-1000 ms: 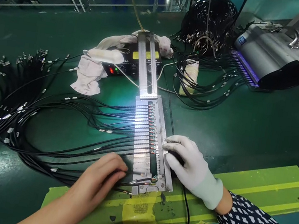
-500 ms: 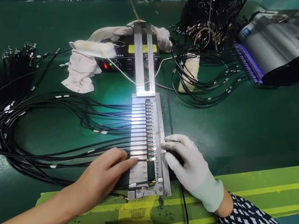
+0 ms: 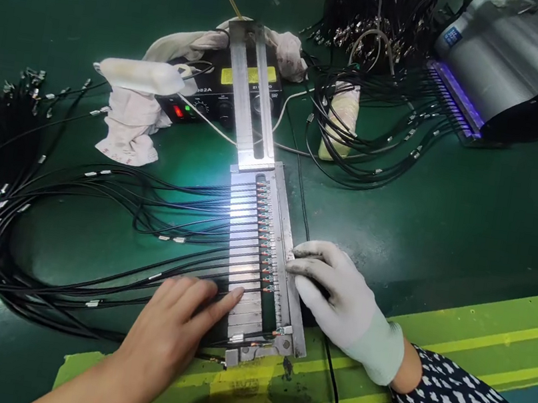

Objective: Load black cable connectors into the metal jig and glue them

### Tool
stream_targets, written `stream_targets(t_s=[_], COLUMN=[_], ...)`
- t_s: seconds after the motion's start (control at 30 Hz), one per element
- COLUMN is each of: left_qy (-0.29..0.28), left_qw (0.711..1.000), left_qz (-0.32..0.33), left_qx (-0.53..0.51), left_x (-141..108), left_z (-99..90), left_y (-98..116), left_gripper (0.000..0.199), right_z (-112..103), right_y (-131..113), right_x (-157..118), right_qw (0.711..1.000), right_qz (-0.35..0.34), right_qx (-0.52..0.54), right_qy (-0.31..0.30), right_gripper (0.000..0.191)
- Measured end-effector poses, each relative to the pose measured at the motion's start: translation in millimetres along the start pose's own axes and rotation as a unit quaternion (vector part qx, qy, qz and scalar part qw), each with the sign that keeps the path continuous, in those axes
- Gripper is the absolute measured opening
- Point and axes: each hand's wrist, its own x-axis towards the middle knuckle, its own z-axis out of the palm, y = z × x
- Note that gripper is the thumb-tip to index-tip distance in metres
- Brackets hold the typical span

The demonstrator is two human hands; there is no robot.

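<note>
A slotted metal fixture [image 3: 240, 305] lies on the bench in front of me. Several black cables [image 3: 189, 258] run into its grooves from the left, their stripped, metal-tipped ends lined up over the long slot. My bare left hand [image 3: 175, 319] is over the cables at the fixture's left edge, thumb stretched onto the grooved plate just below the lowest cable of the upper row, fingers apart and slightly bent. Its fingertips are partly hidden. My right hand [image 3: 346, 311], in a white glove, has its fingertips and thumb closed against the fixture's right rail. One separate cable end [image 3: 282, 331] sits near the bottom.
Behind the fixture stands a black control box [image 3: 217, 106] with a white cloth [image 3: 131, 124] draped around it. A silver lamp housing [image 3: 511, 69] glows violet over more cables at right. Cable bundles [image 3: 10, 136] lie at left. Green-yellow taped board [image 3: 481, 334] lines the front edge.
My left hand has drawn back slightly, down and to the left, its fingers and thumb spreading. The right hand stays against the rail. The view has shifted a little.
</note>
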Motion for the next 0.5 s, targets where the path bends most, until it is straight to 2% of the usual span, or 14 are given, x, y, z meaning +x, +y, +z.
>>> stream_targets(t_s=[0.13, 0.2, 0.27, 0.4, 0.5], left_qy=[-0.026, -0.026, -0.037, -0.085, -0.098], left_qw=[1.000, 0.999, 0.993, 0.960, 0.942], left_qz=[0.003, -0.013, -0.044, -0.129, -0.149], left_qx=[0.011, -0.024, -0.100, -0.234, -0.283], left_x=[-3, 0, 2, 1, -1], left_z=[-1.8, -5.0, -9.2, -14.1, -13.0], left_y=[3, 8, 16, 34, 40], left_gripper=[0.050, 0.046, 0.036, 0.010, 0.010], right_z=[1, 2, 3, 1, 0], right_y=[5, 5, 4, -2, -8], right_x=[-1, -2, -6, -16, -24], right_qw=[0.990, 0.984, 0.986, 0.992, 0.993], right_qz=[-0.133, -0.163, -0.156, -0.116, -0.105], right_qx=[-0.048, -0.061, -0.057, -0.051, -0.043], right_qy=[-0.019, -0.027, -0.019, -0.006, -0.014], right_gripper=[0.040, 0.043, 0.042, 0.036, 0.031])
